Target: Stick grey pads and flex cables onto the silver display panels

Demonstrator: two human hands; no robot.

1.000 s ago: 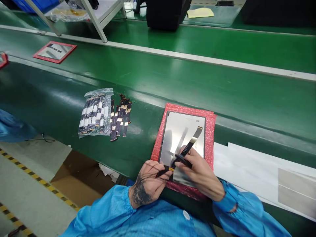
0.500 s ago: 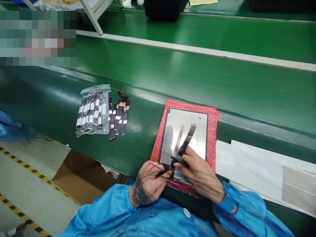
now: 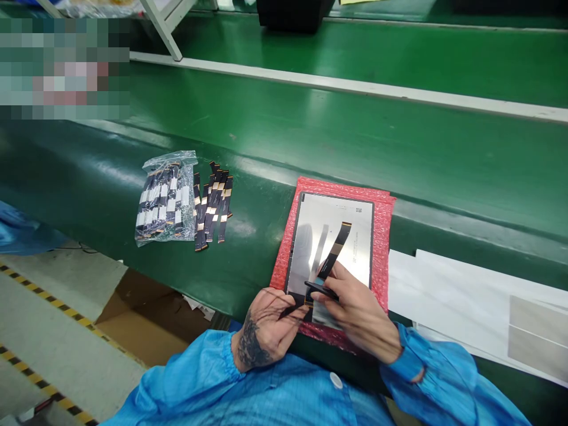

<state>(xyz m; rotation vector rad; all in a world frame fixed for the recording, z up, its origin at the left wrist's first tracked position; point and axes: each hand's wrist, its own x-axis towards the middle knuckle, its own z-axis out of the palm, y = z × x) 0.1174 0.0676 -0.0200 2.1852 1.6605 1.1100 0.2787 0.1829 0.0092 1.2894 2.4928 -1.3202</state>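
Observation:
A silver panel [image 3: 344, 228] lies on a red bubble-wrap sheet [image 3: 381, 236] at the near edge of the green belt. A dark flex cable [image 3: 336, 248] runs diagonally across the panel. My left hand [image 3: 266, 328] pinches the cable's lower end at the panel's near left corner. My right hand [image 3: 359, 313] is closed on a thin black tool [image 3: 320, 289], pressed against the cable just above the left fingers. Both hands cover the panel's near edge.
A clear bag of flex cables [image 3: 165, 198] and a loose stack of them [image 3: 213, 204] lie to the left on the belt. White sheets [image 3: 465, 302] lie right of the panel. A cardboard box [image 3: 142, 313] sits on the floor below.
The view has shifted slightly, so everything sits a little higher and to the left in the picture. The hands keep the same grip on the cable and tool.

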